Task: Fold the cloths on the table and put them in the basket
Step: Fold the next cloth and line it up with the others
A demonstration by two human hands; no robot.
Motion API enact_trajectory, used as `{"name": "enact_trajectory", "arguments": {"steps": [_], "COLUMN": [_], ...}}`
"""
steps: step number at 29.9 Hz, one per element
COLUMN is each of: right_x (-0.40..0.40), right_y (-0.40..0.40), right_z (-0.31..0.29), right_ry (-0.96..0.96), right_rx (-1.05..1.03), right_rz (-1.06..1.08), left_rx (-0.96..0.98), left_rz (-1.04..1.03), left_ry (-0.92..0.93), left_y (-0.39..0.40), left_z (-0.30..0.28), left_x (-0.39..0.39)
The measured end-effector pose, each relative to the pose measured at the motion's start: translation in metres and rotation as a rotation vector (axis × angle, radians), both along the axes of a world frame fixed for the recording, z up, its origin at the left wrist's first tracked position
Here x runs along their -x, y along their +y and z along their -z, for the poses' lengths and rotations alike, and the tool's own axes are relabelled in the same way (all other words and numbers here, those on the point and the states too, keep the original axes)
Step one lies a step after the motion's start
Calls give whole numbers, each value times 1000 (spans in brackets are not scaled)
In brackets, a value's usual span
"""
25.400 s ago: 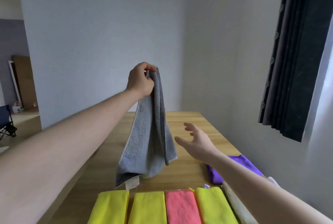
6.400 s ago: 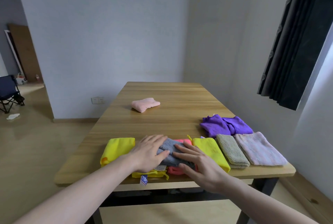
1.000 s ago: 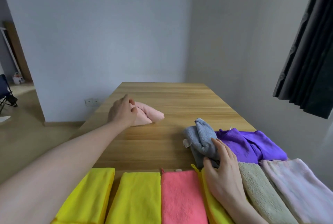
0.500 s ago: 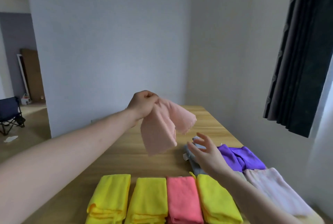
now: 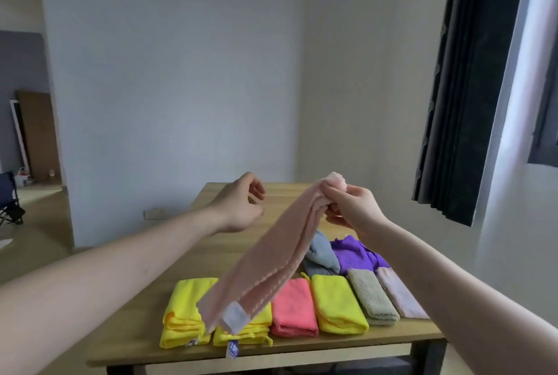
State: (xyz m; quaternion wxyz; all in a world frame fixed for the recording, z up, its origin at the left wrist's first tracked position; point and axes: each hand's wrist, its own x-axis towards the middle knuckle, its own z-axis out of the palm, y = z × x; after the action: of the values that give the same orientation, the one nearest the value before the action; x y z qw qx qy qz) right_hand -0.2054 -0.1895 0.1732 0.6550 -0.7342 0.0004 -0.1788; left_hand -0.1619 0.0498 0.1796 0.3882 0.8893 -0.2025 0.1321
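the right hand pinches one end of the pink cloth, which hangs slanting down-left above the tabletop and its row of folded cloths. the left hand floats beside it, grip loosely curled, holding nothing.

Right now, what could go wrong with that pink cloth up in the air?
Only the right hand pinches the pink cloth by one end, so it might slip. Its dangling end hangs above the yellow stacks and could brush them messy. The left hand holds nothing, so folding can't start yet.
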Motion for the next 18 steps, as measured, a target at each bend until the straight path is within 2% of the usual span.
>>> {"name": "enact_trajectory", "arguments": {"steps": [4,6,11,14,15,18], "right_x": [12,17,27,32,32,30], "right_y": [6,11,10,0,-5,-23], "right_z": [-12,-17,-39,-54,-57,-61], "right_ry": [59,71,-8,-46,-50,36], "right_rx": [179,241,315,314,366,693], "right_rz": [-115,-125,-45,31,78,258], "left_rx": [2,-23,-181,-203,-181,-44], "left_rz": [206,236,34,9,3,-19], "left_ry": [57,69,-139,-159,-146,-109], "left_y": [-23,-36,-48,-44,-42,-37], "left_z": [10,15,23,18,16,1], "left_x": [35,44,43,32,27,13]}}
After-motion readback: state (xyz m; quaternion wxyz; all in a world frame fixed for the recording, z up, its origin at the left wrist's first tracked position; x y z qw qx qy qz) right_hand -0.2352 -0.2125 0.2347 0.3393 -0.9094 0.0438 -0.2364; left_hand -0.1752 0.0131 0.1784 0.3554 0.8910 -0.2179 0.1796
